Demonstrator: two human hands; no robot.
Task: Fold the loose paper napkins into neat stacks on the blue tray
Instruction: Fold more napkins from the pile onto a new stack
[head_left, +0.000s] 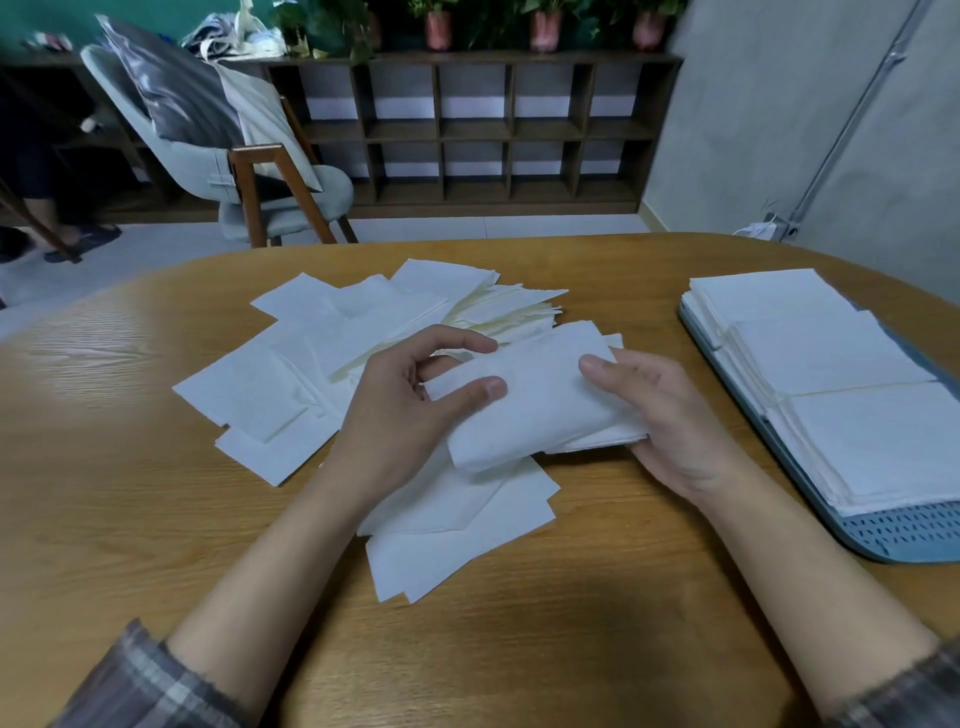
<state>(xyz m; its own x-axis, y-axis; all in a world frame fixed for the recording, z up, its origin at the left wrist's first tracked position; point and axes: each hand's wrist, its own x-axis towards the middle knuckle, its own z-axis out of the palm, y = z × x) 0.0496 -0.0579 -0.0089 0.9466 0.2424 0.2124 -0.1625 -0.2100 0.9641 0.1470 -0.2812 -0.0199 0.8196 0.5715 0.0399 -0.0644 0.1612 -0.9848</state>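
View from a head camera, looking down at a wooden table (130, 493) with a rounded far edge. Two bare forearms in plaid sleeves (140, 680) reach in from the bottom.

Both hands hold one folded white napkin (540, 400) just above the middle of the table. The left hand (410, 410) grips its left end, thumb pressed on top and fingers curled around the far edge. The right hand (670, 415) grips its right end, thumb on top and fingers cupped underneath. The napkin bends slightly between them.

Under and behind the hands lies a pile (291, 384) of loose white napkins, fanned out and overlapping, corners pointing every way. It spreads from the table's centre toward the left and reaches down between the forearms.

The blue tray (883, 530) lies at the right, well apart from the pile, angled along the table's right side and cut off by the picture's edge. Neat white stacks (831, 364) sit on it in a row, edges touching. The tray's near end is bare, showing rows of small slots.

Bare wood lies left of the pile, along the near edge, and in a strip between the right hand and the tray.

Beyond the table stand a grey chair (208, 156) with wooden legs, a low dark cubby shelf (467, 130), and potted plants (545, 28) on top of it.
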